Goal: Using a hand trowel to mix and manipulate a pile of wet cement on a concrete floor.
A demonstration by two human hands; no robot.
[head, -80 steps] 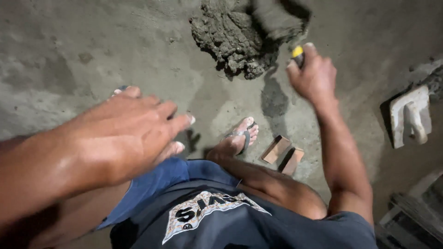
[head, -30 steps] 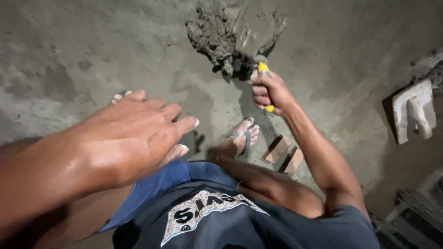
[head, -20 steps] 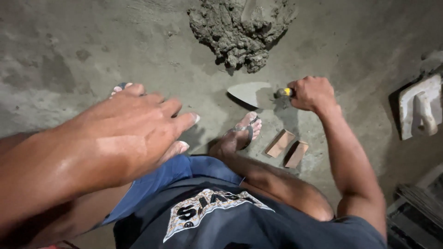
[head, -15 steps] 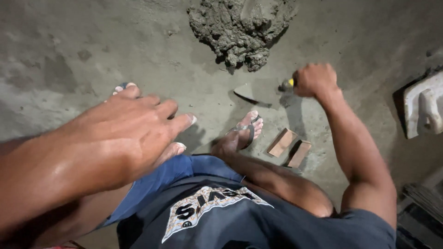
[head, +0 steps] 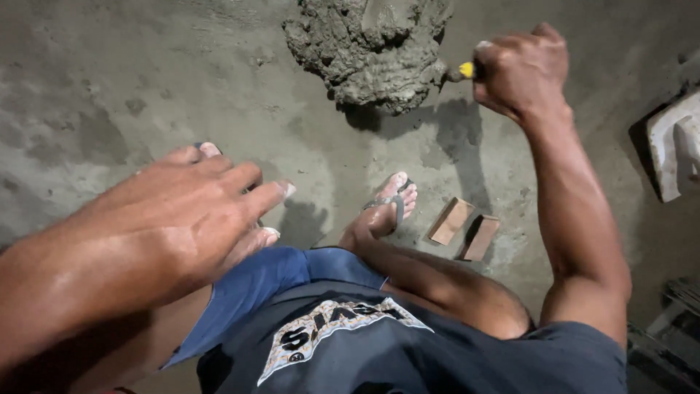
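Right hand, at one o'clock, fist closed around the yellow-ended trowel handle; the blade is buried in the wet mortar heap at twelve o'clock. Left hand, at nine o'clock, fingers spread and empty, hovering above the knee. Sandalled foot at centre; two brick pieces just beside it at three o'clock. White float lies well apart at the right edge.

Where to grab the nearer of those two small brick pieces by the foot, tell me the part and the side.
Take the nearer brick piece across its two long edges, coming straight down from above. It lies flat on the concrete floor, so only the top and edges are free. The second brick piece lies close on its right and the sandalled foot on its left, so fingers need to stay narrow.
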